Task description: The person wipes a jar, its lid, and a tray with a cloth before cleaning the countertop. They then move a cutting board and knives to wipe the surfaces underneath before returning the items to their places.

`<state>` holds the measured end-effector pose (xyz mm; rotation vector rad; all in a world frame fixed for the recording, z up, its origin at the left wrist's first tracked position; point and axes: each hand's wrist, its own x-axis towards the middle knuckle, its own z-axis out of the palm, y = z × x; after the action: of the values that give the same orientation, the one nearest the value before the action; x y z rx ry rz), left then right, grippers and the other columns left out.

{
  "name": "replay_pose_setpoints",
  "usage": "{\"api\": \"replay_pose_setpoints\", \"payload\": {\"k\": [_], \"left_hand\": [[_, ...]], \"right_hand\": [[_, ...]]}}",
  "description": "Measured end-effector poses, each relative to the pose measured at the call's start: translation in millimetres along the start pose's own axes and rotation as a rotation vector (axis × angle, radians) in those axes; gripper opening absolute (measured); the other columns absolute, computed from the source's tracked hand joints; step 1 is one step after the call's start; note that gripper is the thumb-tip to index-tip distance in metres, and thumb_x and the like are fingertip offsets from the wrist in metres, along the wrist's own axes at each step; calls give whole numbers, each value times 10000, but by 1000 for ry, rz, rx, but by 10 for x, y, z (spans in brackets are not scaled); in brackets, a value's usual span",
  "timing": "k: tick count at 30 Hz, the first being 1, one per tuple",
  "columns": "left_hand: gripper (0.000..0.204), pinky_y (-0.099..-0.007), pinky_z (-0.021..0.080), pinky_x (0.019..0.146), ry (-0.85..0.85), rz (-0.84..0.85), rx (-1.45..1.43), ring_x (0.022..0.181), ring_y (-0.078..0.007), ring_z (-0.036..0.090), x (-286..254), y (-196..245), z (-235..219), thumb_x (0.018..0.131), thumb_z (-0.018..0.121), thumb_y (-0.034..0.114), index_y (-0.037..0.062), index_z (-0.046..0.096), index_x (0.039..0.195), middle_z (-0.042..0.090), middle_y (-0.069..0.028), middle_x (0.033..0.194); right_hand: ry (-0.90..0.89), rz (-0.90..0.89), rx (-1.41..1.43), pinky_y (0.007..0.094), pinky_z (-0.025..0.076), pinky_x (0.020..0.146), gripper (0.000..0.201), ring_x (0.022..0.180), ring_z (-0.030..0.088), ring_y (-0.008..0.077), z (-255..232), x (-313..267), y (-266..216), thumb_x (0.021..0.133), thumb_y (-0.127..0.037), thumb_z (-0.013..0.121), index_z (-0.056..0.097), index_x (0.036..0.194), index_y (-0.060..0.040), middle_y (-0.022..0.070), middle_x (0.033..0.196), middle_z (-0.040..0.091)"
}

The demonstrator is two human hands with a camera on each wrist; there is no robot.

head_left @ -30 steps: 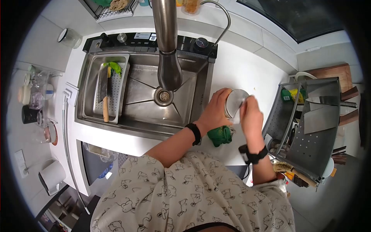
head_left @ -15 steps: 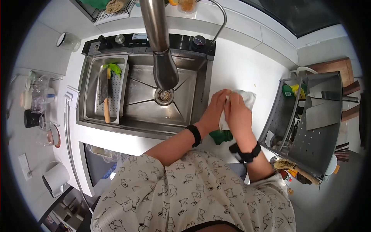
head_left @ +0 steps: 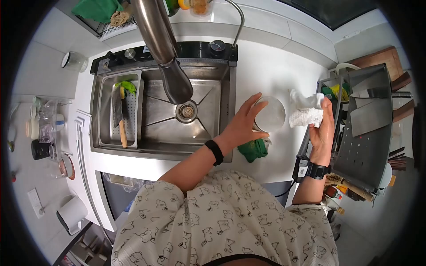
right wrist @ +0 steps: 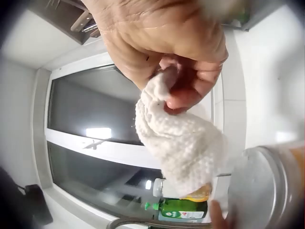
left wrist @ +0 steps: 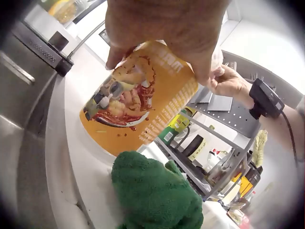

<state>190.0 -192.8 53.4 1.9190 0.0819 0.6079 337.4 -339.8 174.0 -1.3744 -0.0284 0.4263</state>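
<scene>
The left hand (head_left: 237, 128) is spread round a can with a pale round lid (head_left: 270, 114), thumb and fingers on its sides. In the left wrist view the can (left wrist: 143, 95) shows an orange printed label, standing on the white counter beside a green cloth (left wrist: 155, 193). To the right, the right hand (head_left: 323, 128) holds a crumpled white cloth (head_left: 306, 111) off the can. The right wrist view has the white cloth (right wrist: 178, 143) pinched between the fingers of the right hand (right wrist: 167, 52), with the can's lid (right wrist: 255, 191) at lower right.
Left of the can is a steel sink (head_left: 206, 115) under a tap (head_left: 175, 82). Its perforated tray (head_left: 132, 111) holds a knife (head_left: 123, 133) and a green item (head_left: 128, 86). A grey rack (head_left: 366, 133) with cleavers stands at the right, near the right hand.
The right hand has moved off the can to the right with the white cloth, uncovering the lid. The left hand has opened wider round the can. The head view has shifted slightly.
</scene>
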Motion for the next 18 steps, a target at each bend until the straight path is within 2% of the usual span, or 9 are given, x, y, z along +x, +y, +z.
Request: {"api": "replay_pose_setpoints", "payload": {"k": [3, 4, 5, 6, 7, 11, 13, 16, 18], "left_hand": [[837, -436, 346, 1038, -77, -33, 4, 1257, -363, 340, -12, 2, -12, 596, 830, 229, 160, 375, 1295, 288, -128, 1404], [818, -464, 329, 1042, -84, -39, -6, 1252, -363, 345, -6, 7, -20, 594, 831, 248, 170, 394, 1282, 285, -125, 1409], [818, -464, 329, 1042, -85, -39, -7, 1252, -363, 345, -8, 15, -29, 594, 831, 248, 170, 394, 1282, 285, -125, 1409], [817, -498, 309, 1040, -80, -47, 33, 1245, -362, 352, -11, 28, -40, 608, 820, 277, 163, 386, 1291, 295, -129, 1404], [817, -532, 288, 1039, -75, -55, 71, 1238, -362, 360, -11, 36, -43, 622, 808, 306, 156, 377, 1299, 304, -133, 1400], [797, -582, 248, 1033, -12, -138, 13, 1234, -362, 362, -24, 59, 7, 659, 772, 338, 144, 361, 1314, 330, -141, 1384], [766, -410, 299, 1047, -31, -121, 5, 1254, -351, 354, -8, 69, 17, 714, 711, 243, 56, 318, 1345, 330, -172, 1377], [777, -405, 303, 1042, 22, -220, -203, 1251, -341, 358, 10, 90, 78, 702, 694, 210, 25, 304, 1347, 347, -190, 1346], [782, -401, 306, 1039, 55, -213, -202, 1249, -330, 363, 4, 71, 130, 697, 688, 202, 18, 298, 1349, 354, -194, 1332]], "right_hand": [[-20, -144, -301, 200, 407, 513, 94, 636, 519, 60, -49, 66, 256, 912, -183, 565, 570, 951, -98, -24, 820, 584], [-94, -328, -666, 201, 404, 506, 100, 613, 500, 57, 20, 27, 319, 872, -131, 599, 581, 953, -76, -12, 845, 581], [-142, -392, -795, 229, 426, 549, 152, 629, 509, 95, 130, -102, 409, 833, -77, 614, 585, 978, -43, 37, 899, 573], [-295, -587, -1072, 268, 463, 660, 257, 769, 557, 181, 175, -221, 489, 811, -57, 625, 584, 1064, -35, 94, 1012, 558], [-316, -724, -1214, 323, 468, 777, 340, 928, 541, 275, 201, -347, 603, 800, -22, 614, 582, 1137, -57, 136, 1077, 540], [-374, -759, -1249, 355, 455, 825, 382, 974, 528, 307, 112, -552, 589, 793, 22, 603, 568, 1167, -50, 158, 1094, 533], [-404, -773, -1294, 365, 456, 814, 365, 955, 536, 310, 85, -545, 543, 794, 33, 598, 572, 1150, -40, 167, 1077, 535], [-260, -536, -1193, 380, 461, 727, 256, 862, 552, 349, 170, -426, 447, 795, 41, 586, 580, 1048, 2, 185, 959, 537], [-260, -619, -1224, 377, 464, 715, 240, 849, 551, 353, 336, -206, 480, 797, 36, 586, 577, 1035, 6, 187, 948, 533]]}}
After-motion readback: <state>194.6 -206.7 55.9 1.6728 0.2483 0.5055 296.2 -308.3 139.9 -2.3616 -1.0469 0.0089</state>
